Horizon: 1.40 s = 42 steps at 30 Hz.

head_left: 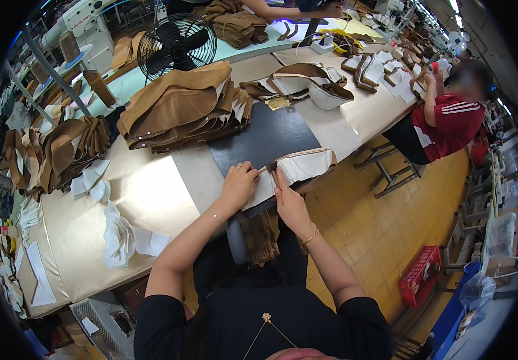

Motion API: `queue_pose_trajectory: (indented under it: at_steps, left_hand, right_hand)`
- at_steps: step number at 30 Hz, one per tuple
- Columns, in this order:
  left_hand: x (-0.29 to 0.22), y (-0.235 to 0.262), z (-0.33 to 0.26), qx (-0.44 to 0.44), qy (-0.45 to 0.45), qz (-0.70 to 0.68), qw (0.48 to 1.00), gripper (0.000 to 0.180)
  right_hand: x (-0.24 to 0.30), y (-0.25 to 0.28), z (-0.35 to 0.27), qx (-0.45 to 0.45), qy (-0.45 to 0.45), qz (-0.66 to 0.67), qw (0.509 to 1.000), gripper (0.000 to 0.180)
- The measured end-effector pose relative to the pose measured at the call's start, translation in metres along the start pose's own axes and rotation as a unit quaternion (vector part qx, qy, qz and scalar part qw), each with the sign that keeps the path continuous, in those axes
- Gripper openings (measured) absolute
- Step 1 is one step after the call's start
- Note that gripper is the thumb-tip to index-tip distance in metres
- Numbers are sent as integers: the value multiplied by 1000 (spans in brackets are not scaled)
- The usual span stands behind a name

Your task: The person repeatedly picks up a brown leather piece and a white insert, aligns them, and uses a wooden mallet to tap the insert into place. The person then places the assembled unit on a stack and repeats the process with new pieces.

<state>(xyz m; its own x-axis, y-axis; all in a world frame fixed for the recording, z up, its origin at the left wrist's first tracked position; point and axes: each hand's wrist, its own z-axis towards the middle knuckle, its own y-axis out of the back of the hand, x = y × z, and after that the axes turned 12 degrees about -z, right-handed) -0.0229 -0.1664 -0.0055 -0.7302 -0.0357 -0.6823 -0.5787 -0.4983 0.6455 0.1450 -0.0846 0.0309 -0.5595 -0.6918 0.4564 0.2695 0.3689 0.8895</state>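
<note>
The fingers of our right hand (pixel 291 207) are closed around the handle of a dark-headed tool (pixel 272 167), its head at the seam edge of a white-lined brown piece (pixel 307 167). Our left hand (pixel 239 187) bends its fingers onto the same edge, just beside the tool; we cannot tell whether they pinch it or only press. The piece lies slantwise along the table's near edge, in front of a black mat (pixel 259 139). Beyond, we see a thick stack of brown pieces (pixel 178 108) left of the mat and a curved brown-and-white piece (pixel 328 91) past its far end. White scraps (pixel 119 237) lie on the table (pixel 145 183) to our left. A black fan (pixel 178 43) stands behind the stack; well to our right sits a person in a red shirt (pixel 458 120).
</note>
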Motion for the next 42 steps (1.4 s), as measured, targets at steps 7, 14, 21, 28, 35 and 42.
queue_pose_trajectory:
  at_steps: [7, 14, 21, 28, 35, 42]
  left_hand:
    - [-2, 0, 0, 1, -9, 15, 1000, 13]
    - [5, -4, -3, -3, -30, 57, 998, 11]
    - [2, -2, -3, -9, -81, 109, 991, 10]
    - [-2, 15, -1, 14, 58, -21, 998, 12]
    - [1, 20, -11, 44, 17, 51, 998, 18]
    - [5, 33, -10, 27, 69, -115, 991, 13]
  right_hand:
    - [-1, -2, 0, -11, 6, -18, 1000, 57]
    - [19, 26, 1, -62, 23, 44, 997, 56]
    - [13, 28, 8, -16, 38, 5, 999, 55]
    - [3, -2, 4, 1, 34, 11, 999, 56]
    - [30, 13, -1, -57, 68, 35, 995, 58]
    - [16, -5, -5, 14, 38, -7, 999, 58]
